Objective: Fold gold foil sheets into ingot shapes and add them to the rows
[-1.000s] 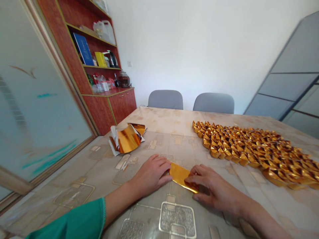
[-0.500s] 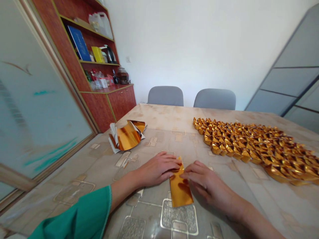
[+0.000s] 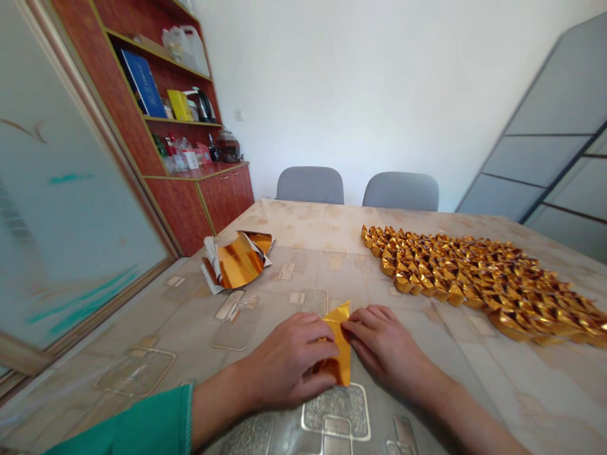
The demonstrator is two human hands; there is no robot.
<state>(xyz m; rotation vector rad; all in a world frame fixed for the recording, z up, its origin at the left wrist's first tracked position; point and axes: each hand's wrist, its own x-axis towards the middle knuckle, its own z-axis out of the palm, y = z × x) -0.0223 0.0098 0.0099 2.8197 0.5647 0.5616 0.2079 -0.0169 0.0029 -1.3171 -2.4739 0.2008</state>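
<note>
A folded strip of shiny gold paper (image 3: 344, 351) lies on the table in front of me, with a slanted fold at its far end. My left hand (image 3: 296, 357) curls over the paper's left side, thumb near its close end, fingers gripping the left edge. On the other side my right hand (image 3: 386, 344) pinches the right edge near the upper fold, its fingers bent together. Part of the paper is hidden beneath the left fingers.
Many folded gold paper ingots (image 3: 465, 272) stand in rows on the right of the table (image 3: 294, 218). A curled stack of gold paper sheets (image 3: 239, 262) lies at the left. Beyond are two grey chairs (image 3: 310, 184) and a wooden shelf cabinet (image 3: 177, 208).
My left hand has come down from the paper's far end to its near left side. The far end now shows a slanted point, and the view has shifted slightly.
</note>
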